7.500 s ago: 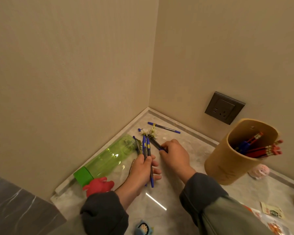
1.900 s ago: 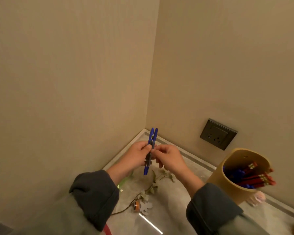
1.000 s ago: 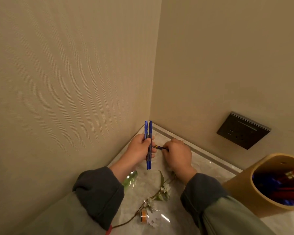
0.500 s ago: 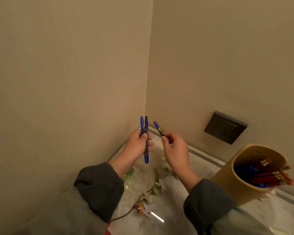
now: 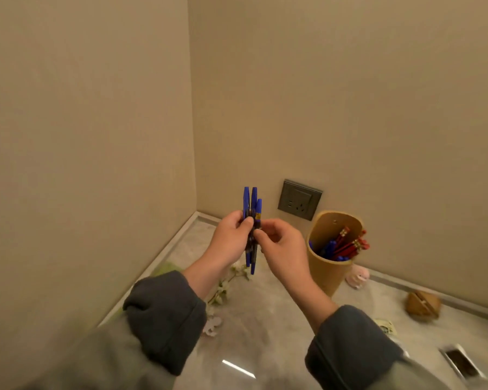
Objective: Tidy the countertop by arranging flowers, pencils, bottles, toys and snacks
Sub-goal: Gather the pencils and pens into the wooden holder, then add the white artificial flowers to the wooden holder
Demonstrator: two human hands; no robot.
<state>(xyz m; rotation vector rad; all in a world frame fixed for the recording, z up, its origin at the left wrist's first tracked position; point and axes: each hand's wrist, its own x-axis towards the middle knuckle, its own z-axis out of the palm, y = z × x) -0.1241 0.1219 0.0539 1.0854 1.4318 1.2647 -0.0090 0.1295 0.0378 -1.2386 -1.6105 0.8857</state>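
— How were the hands found?
— The left hand [image 5: 231, 238] was seen wrapped round a bundle of three blue pencils [image 5: 250, 202], which was held upright above the worktop [image 5: 265, 337]. The right hand [image 5: 283, 246] was placed just beside it. Its thumb and forefinger were pinched on the same bundle from the right, and the other fingers were curled.

— Were the pencils lined up?
— Two tips were seen level at the top. The third, nearest the right hand, was set slightly lower.

— What was seen beneath?
— A flower sprig [image 5: 225, 287] was laid flat on the worktop below the hands. A green bottle [image 5: 166, 268] was glimpsed by the left wall, mostly hidden behind the left sleeve [image 5: 164, 319].

— And further right?
— A tan holder [image 5: 326, 274] was stood upright near the back wall, with red pencils [image 5: 350, 244] and more blue ones leaned inside. A pink toy [image 5: 357, 277] was tucked just beside its base. A wall socket [image 5: 299, 199] was mounted above. Well apart, a brown object [image 5: 423, 304] was seen by the wall, too blurred to be identified.
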